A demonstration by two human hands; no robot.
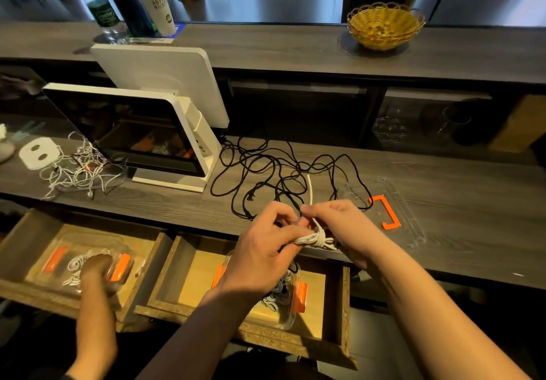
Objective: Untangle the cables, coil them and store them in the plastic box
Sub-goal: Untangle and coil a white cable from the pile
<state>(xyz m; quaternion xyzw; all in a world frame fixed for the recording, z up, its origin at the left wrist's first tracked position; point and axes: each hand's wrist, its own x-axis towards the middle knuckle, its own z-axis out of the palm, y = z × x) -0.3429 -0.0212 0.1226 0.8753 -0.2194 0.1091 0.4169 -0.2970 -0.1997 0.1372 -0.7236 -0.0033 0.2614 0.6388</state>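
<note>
At 6 o'clock the plastic box (288, 300), clear with orange side clips, sits in an open wooden drawer (336, 347); the left forearm hides most of it, and only a few coiled white and dark cables show through its wall. At 8 o'clock a second drawer (20, 249) holds another clear box (66, 257) with white coils inside, partly covered by a third hand (96, 269) resting on it; its fingers are too blurred to read.

Just above the middle drawer, both hands work over the counter edge. The left hand (263, 254) curls its fingers around a bundle of white cable (313, 239), wound in tight loops. The right hand (344, 229) pinches the loose end, which rises straight up between thumb and finger; its other fingers are tucked behind the bundle, unseen.

At 3 o'clock lies the clear lid (412, 223) with an orange handle, hard to pick out against the dark wood-grain counter (461, 181). At 12 o'clock sprawl tangled black cables (274, 169), thin and matte. At 10 o'clock stands a glossy white terminal (133, 131), with a mess of thin white cords (75, 172) beside it.

Farther, at 1 o'clock, a woven yellow basket (385, 26) sits on the upper ledge; at 11 o'clock a paper cup (156, 4).
</note>
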